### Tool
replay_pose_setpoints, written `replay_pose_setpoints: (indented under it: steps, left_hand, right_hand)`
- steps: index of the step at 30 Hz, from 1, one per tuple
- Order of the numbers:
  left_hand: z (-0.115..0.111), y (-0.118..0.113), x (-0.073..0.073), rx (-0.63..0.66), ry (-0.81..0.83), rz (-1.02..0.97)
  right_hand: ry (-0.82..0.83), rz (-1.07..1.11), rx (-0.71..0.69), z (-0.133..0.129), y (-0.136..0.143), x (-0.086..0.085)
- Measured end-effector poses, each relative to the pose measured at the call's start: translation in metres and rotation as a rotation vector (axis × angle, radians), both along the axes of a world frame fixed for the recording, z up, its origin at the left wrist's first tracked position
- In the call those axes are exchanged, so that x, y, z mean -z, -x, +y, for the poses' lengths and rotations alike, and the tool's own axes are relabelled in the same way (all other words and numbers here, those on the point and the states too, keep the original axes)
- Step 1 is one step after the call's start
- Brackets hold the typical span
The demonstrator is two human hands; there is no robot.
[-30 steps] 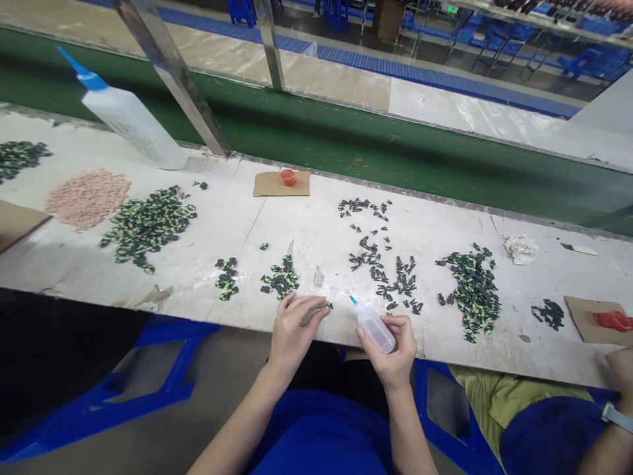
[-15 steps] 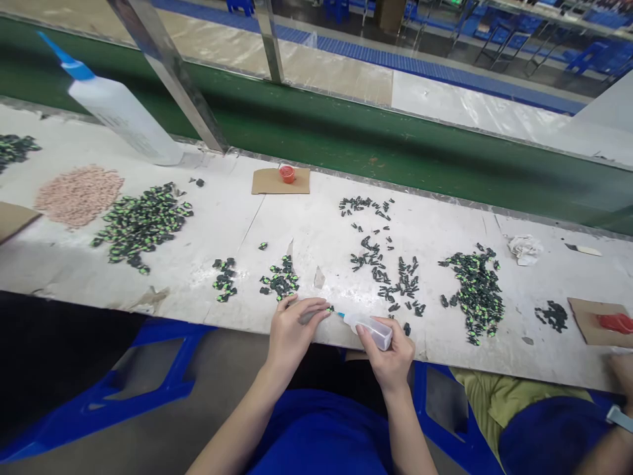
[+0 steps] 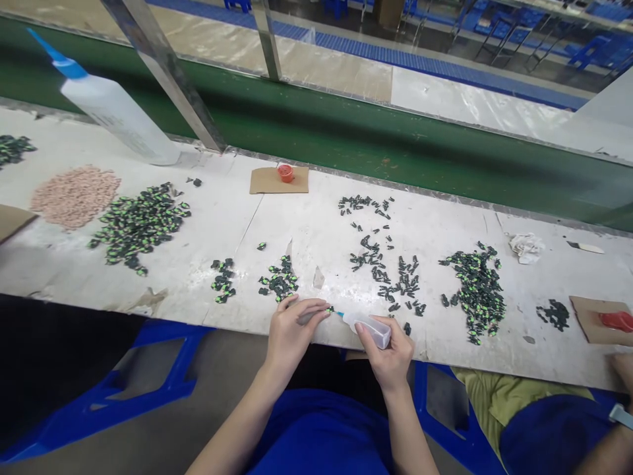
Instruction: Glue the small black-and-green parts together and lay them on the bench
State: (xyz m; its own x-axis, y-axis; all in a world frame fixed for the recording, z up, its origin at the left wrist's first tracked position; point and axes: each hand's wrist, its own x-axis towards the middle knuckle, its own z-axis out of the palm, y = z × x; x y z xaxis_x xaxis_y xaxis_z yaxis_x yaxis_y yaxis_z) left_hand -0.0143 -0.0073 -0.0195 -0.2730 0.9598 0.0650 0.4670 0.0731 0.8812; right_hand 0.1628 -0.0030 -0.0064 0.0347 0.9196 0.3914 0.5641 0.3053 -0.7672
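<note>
Between the fingertips of my left hand (image 3: 295, 324) is a small black-and-green piece (image 3: 330, 309), pinched near the table's front edge. My right hand (image 3: 390, 349) is wrapped round a small clear squeeze bottle (image 3: 368, 328), tilted sideways. Its thin blue tip points left and is right beside the piece; whether they touch I cannot tell. Just beyond my left hand lies a small cluster of black-and-green pieces (image 3: 279, 280), with another cluster (image 3: 223, 280) to its left. Small black V-shaped parts (image 3: 376, 274) are scattered beyond my right hand.
Big heaps of black-and-green pieces lie left (image 3: 141, 224) and right (image 3: 477, 290). A pink heap (image 3: 76, 196), large white bottle (image 3: 121, 119) and red cup on cardboard (image 3: 285, 173) stand further back. At far right are crumpled tissue (image 3: 527, 248) and another person's arm (image 3: 606, 442).
Both hands keep nearly the same pose, bottle tip at the small piece. The view has shifted very slightly.
</note>
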Motion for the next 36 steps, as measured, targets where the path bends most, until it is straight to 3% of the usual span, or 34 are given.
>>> replay_pose_setpoints:
  steps: [5,9,13,16,20,23,26,28,31,36]
  left_hand:
    - [-0.001,0.000,0.000,-0.001,-0.037,0.033]
    - [-0.007,0.005,-0.013,-0.057,-0.146,0.068]
    - [-0.015,0.015,-0.030,-0.197,-0.282,0.059]
    - [-0.019,0.021,-0.035,-0.281,-0.316,-0.012]
    - [-0.027,0.022,-0.033,-0.336,-0.267,-0.052]
    - [-0.034,0.018,-0.033,-0.329,-0.222,-0.068]
    - [-0.040,0.011,-0.036,-0.333,-0.232,-0.078]
    - [-0.043,0.003,-0.036,-0.316,-0.240,-0.092]
    - [-0.044,-0.012,-0.036,-0.229,-0.217,-0.161]
    - [-0.037,-0.035,-0.034,-0.040,-0.128,-0.381]
  right_hand:
    - [0.057,0.094,0.021,-0.003,-0.005,0.003]
    - [0.024,0.256,0.089,-0.001,-0.003,-0.002]
    - [0.056,0.314,-0.107,0.008,0.023,-0.009]
    - [0.135,0.277,-0.202,0.018,0.051,-0.002]
    - [0.146,0.054,-0.170,0.027,0.071,0.010]
    - [0.097,-0.023,-0.187,0.022,0.057,0.006]
    - [0.019,-0.059,-0.156,0.010,0.017,-0.006]
    - [-0.033,-0.138,-0.053,0.004,-0.013,-0.012]
    - [-0.027,-0.256,0.000,0.004,-0.046,-0.009]
    - [0.012,-0.349,-0.056,0.014,-0.057,0.001]
